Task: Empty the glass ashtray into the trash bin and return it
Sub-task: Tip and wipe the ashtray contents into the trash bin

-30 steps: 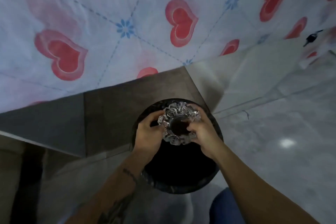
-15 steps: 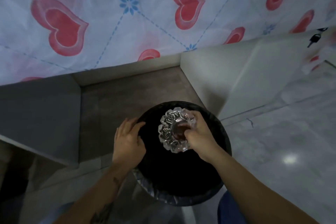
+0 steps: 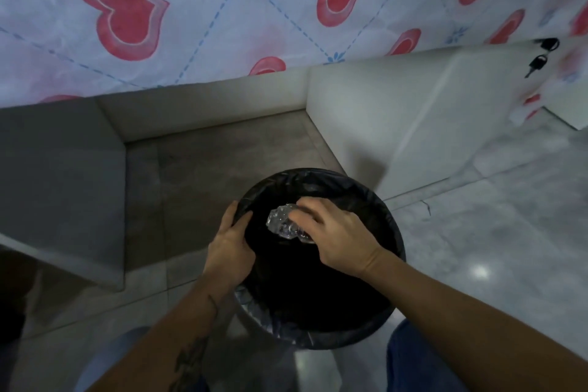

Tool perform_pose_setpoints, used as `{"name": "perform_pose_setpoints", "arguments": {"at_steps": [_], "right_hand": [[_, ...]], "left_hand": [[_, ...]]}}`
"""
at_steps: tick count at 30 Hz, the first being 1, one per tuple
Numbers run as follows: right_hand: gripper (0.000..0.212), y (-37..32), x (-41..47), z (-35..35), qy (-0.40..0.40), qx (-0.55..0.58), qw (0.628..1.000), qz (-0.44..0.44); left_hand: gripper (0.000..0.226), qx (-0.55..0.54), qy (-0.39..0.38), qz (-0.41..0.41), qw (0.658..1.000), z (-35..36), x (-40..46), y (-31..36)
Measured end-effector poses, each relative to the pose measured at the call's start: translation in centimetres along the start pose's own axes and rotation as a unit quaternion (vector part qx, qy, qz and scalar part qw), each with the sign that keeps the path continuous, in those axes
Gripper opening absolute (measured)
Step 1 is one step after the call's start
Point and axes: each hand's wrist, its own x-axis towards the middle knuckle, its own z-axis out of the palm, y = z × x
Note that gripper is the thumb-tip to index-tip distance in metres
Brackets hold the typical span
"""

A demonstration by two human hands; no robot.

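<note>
Seen from above, looking down into a round trash bin [image 3: 321,325] lined with a black bag, standing on a tiled floor [image 3: 496,232] below a bed cover printed with red hearts [image 3: 197,19]. At the bin's left rim, left hand [image 3: 230,248] now closed over the edge of the bag, thumb hooked inside; half a second ago merely resting there with fingers loose. Over the bin's mouth, nearer its far edge, glass ashtray [image 3: 281,223] now tipped on edge and mostly covered, earlier face up. Right hand [image 3: 334,239] palm down, fingers curled around the ashtray. At far right, keys [image 3: 537,62] hanging by the cover.
</note>
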Motion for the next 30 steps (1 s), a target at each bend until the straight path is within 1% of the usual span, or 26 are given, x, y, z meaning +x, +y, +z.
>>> {"name": "perform_pose_setpoints", "arguments": {"at_steps": [5, 9, 10, 12, 13, 14, 15, 16, 17, 18, 19, 20, 21, 22, 23, 24, 26, 28, 30], "right_hand": [[0.056, 0.0, 0.3, -0.1, 0.015, -0.009, 1.000, -0.018], [0.057, 0.2, 0.2, -0.3, 0.007, -0.007, 1.000, -0.014], [0.056, 0.3, 0.2, -0.4, 0.009, -0.007, 1.000, -0.013], [0.052, 0.4, 0.1, -0.6, 0.016, -0.004, 1.000, -0.011], [0.050, 0.4, -0.1, -0.7, 0.020, -0.002, 1.000, -0.011], [0.049, 0.4, -0.3, -0.7, 0.026, -0.001, 1.000, -0.013], [0.050, 0.4, -0.4, -0.8, 0.033, 0.000, 0.999, -0.018], [0.051, 0.4, -0.5, -0.8, 0.040, 0.002, 0.999, -0.023], [0.051, 0.4, -0.5, -0.8, 0.046, 0.002, 0.998, -0.030], [0.051, 0.3, -0.5, -0.9, 0.052, 0.001, 0.998, -0.038], [0.049, 0.2, -0.5, -1.0, 0.054, -0.002, 0.997, -0.047], [0.046, 0.2, -0.5, -1.0, 0.055, -0.004, 0.997, -0.057], [0.044, 0.1, -0.5, -1.1, 0.053, -0.002, 0.997, -0.064], [0.044, 0.2, -0.6, -1.1, 0.050, 0.007, 0.997, -0.065], [0.047, 0.4, -0.7, -1.1, 0.045, 0.021, 0.997, -0.057], [0.052, 0.7, -0.8, -1.2, 0.038, 0.040, 0.998, -0.040], [0.059, 1.4, -0.9, -0.9, 0.023, 0.069, 0.997, 0.002], [0.059, 1.8, -1.1, -0.5, 0.011, 0.066, 0.997, 0.032], [0.064, 1.9, -1.2, 0.0, 0.000, 0.051, 0.997, 0.051]], "left_hand": [[0.065, -0.008, -0.004, -0.004, 1.000, -0.1, 0.2, -0.1], [0.060, -0.014, -0.019, -0.028, 0.999, -0.5, 0.9, -0.2], [0.056, -0.010, 0.001, -0.021, 1.000, -0.7, 1.0, 0.0], [0.044, 0.009, 0.099, 0.027, 0.995, -1.0, 1.0, 1.2], [0.037, 0.005, 0.149, 0.041, 0.988, -1.5, 0.8, 2.2], [0.031, -0.008, 0.175, 0.036, 0.984, -2.2, 0.6, 3.3], [0.027, -0.022, 0.168, 0.007, 0.986, -2.7, 0.5, 4.3], [0.026, -0.046, 0.119, -0.047, 0.991, -3.1, 0.6, 5.3], [0.031, -0.096, 0.047, -0.121, 0.987, -3.5, 0.7, 6.3], [0.037, -0.178, -0.025, -0.196, 0.964, -3.6, 0.8, 7.1], [0.039, -0.272, -0.092, -0.262, 0.921, -3.6, 1.0, 7.7], [0.036, -0.355, -0.138, -0.302, 0.874, -3.5, 1.1, 8.0], [0.028, -0.413, -0.165, -0.316, 0.838, -3.4, 1.2, 8.0], [0.022, -0.449, -0.181, -0.316, 0.816, -3.2, 1.4, 7.7], [0.019, -0.469, -0.190, -0.313, 0.804, -3.0, 1.5, 7.4], [0.016, -0.480, -0.193, -0.302, 0.801, -2.9, 1.5, 7.2], [0.013, -0.482, -0.178, -0.269, 0.814, -2.7, 1.4, 7.1], [0.014, -0.503, -0.155, -0.222, 0.820, -2.7, 1.1, 7.0], [0.023, -0.519, -0.130, -0.185, 0.825, -2.5, 0.8, 6.8]]}}
